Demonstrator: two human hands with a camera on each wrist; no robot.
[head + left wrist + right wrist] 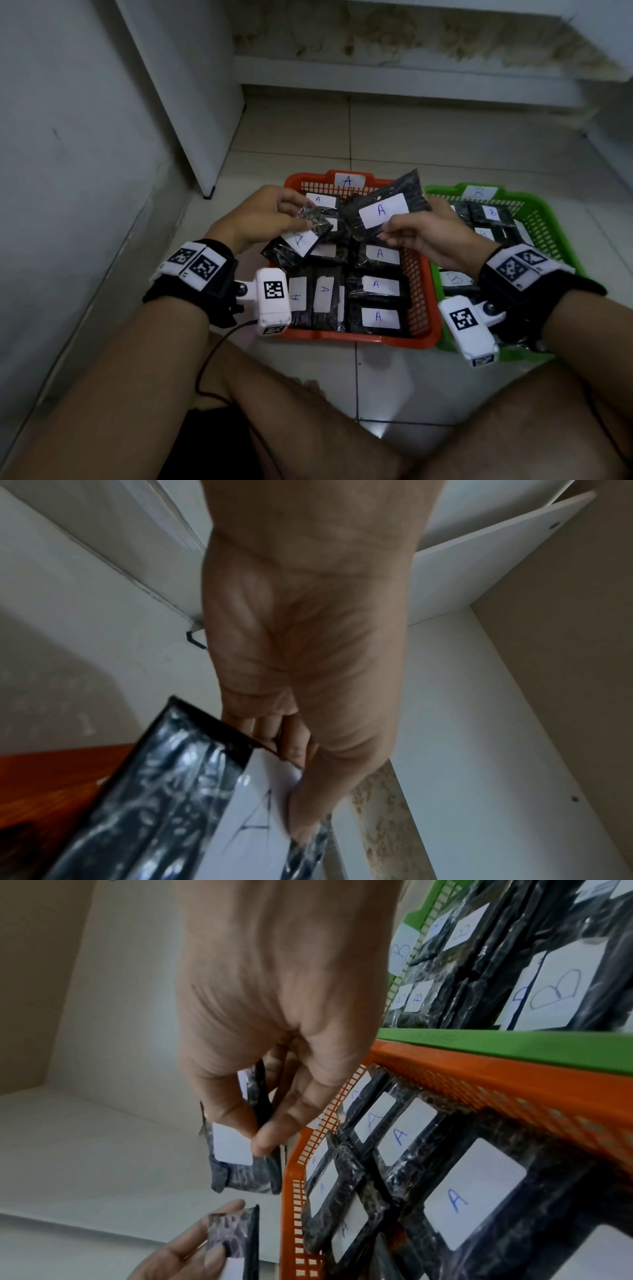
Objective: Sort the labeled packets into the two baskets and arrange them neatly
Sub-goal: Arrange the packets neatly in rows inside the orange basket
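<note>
An orange basket [426, 310] tagged A holds several black packets with white A labels [380, 317]. Beside it on the right, a green basket [548, 219] tagged B holds several B packets [561, 988]. My left hand [263, 216] pinches a black A packet [301, 240] above the orange basket's left side; the left wrist view shows that packet [192, 804] close up. My right hand [421, 233] pinches another A packet [383, 207] by its lower edge, tilted up over the orange basket. In the right wrist view the right hand's fingers [270, 1137] grip that packet [240, 1161].
Both baskets sit on a pale tiled floor [394, 373]. A white wall [68, 171] rises on the left, and a white cabinet panel [191, 102] stands behind the orange basket. A step [411, 75] runs across the back. My bare legs [308, 438] fill the foreground.
</note>
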